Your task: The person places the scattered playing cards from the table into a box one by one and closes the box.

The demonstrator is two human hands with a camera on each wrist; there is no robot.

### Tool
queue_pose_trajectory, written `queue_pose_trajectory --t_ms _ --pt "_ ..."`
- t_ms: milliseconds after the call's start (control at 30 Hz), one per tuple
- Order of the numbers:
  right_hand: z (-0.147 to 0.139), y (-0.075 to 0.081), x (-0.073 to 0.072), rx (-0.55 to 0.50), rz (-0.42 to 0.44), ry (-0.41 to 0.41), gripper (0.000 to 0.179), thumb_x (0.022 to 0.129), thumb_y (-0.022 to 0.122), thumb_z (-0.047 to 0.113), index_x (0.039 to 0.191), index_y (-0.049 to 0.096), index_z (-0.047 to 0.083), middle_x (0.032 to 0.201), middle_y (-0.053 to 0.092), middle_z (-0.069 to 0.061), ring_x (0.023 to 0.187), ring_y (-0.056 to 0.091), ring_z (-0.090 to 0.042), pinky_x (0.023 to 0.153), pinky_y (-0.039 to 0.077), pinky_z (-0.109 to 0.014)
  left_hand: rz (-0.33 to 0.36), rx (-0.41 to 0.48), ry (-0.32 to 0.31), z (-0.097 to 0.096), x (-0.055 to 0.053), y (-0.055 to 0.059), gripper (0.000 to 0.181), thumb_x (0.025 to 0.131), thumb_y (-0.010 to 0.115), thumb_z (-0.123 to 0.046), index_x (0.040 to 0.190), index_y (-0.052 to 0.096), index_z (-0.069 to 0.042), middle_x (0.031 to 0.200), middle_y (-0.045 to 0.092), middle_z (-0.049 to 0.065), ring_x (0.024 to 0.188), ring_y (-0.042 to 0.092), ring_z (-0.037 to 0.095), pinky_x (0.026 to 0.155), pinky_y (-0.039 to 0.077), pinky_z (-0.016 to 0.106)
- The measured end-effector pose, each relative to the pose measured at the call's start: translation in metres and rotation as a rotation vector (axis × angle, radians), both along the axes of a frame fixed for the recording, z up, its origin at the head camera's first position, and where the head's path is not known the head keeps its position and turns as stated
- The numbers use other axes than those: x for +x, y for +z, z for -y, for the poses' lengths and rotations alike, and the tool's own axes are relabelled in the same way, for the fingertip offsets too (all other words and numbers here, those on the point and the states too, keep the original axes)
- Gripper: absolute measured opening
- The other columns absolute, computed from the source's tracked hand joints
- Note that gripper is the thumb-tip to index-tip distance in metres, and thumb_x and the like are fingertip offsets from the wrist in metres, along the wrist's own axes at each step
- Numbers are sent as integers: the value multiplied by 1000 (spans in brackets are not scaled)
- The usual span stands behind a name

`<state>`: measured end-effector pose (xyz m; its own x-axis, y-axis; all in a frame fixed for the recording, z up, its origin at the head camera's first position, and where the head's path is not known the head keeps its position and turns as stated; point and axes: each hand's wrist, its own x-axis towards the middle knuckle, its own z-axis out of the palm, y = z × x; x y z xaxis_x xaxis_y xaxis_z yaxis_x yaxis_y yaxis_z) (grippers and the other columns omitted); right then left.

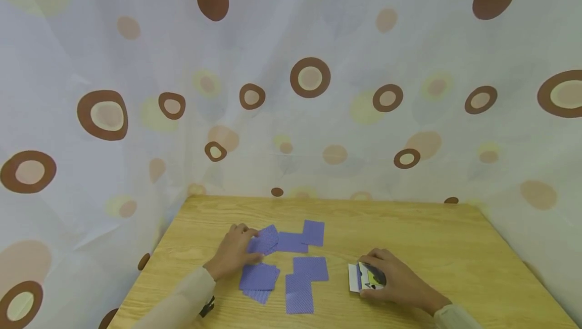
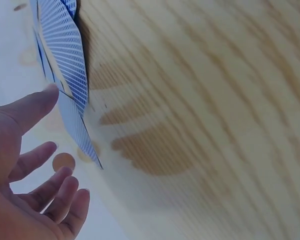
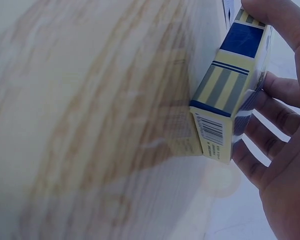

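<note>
While a cream, grey-striped, barcoded box (image 3: 224, 85) sits clamped in the right hand (image 1: 401, 281) at head-view lower right, blue-patterned cards (image 1: 310, 268) lie lower centre, just right of the left hand (image 1: 233, 252), fingers apart.

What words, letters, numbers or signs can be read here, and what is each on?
"A" on the card box in the right hand, beside a dark sign too small to name.
Barcode on the card box's end: any digits too blurred to read.
Small print beside the barcode: too blurred to read.
None readable on the blue cards.
</note>
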<state>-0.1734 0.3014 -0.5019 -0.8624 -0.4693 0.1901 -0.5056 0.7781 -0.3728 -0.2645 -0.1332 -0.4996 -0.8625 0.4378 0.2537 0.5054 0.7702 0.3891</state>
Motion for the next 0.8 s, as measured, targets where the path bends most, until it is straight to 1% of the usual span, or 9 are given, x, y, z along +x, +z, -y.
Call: queue_pose_trajectory --t_ms 100,267,400,467,667,800 --pt "0 -2 1 7 5 -9 77 84 71 70 136 65 14 125 55 6 109 55 -13 89 54 -43 15 -11 14 4 1 -2 54 82 89 -32 121 69 -1 116 60 13 105 52 30 87 49 48" --pt "0 -2 1 9 6 -20 78 84 71 71 136 65 13 125 54 7 108 53 -12 89 53 -42 3 -47 38 7 -1 -5 59 78 92 -34 120 68 -1 113 61 13 101 52 29 84 49 47" --pt "0 -4 -1 10 3 -23 78 84 71 71 136 65 14 125 54 7 108 53 -12 89 53 -42 8 -73 55 8 -3 -6 63 78 92 -37 122 68 1 113 61 14 100 52 30 84 49 48" --pt "-1 -5 -1 12 -1 -22 78 84 70 72 136 65 14 125 54 8 108 53 -12 89 53 -42 28 -87 59 9 -4 -6 65 79 90 -39 124 67 2 113 61 15 100 52 29 84 49 48" --pt "0 -8 -1 11 -19 -5 78 84 72 69 136 65 12 125 54 7 108 53 -12 89 54 -43 125 -69 70 12 -6 -6 70 81 88 -41 127 65 6 109 59 13 95 48 26 81 46 45" --pt "0 -8 -2 13 -9 -11 78 84 71 71 136 65 13 125 54 7 108 53 -12 89 54 -43 156 -67 76 12 -8 -4 70 80 89 -41 126 65 6 108 58 12 96 50 27 84 47 47"
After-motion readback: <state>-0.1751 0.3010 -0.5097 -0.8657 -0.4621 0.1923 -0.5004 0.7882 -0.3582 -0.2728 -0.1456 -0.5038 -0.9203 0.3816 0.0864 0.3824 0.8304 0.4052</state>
